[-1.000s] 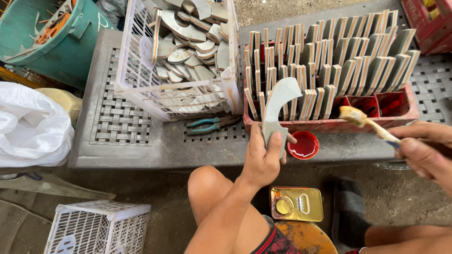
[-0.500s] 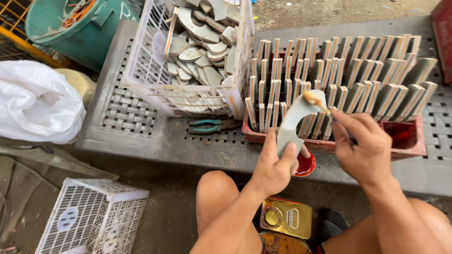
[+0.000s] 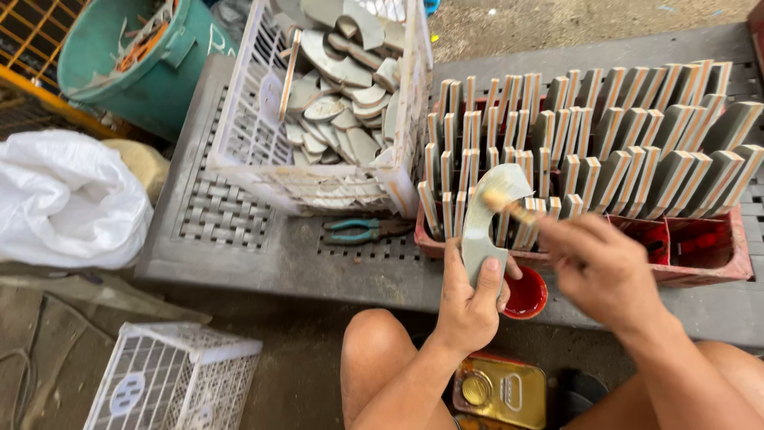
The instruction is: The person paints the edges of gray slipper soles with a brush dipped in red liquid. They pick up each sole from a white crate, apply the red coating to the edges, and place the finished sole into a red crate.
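brush on a curved blade, hemmed in by the rack

left hand [image 3: 469, 306] clamps the grey blade [image 3: 485, 223] upright before the red rack [image 3: 700, 247]; right hand [image 3: 601, 267], blurred, pinches a brush [image 3: 509, 205] touching it. red cup [image 3: 527, 293] just beneath, pliers [image 3: 362, 231] left, white crate [image 3: 263, 119] beyond.

Landmark: red tray [image 3: 720, 267] | behind: upright grey pieces [image 3: 621, 159] packed tight, no passage | left: white basket [image 3: 263, 151], pliers [image 3: 362, 231] on bench | front: red cup [image 3: 527, 296] at its edge | bench [image 3: 239, 263] left of pliers open.
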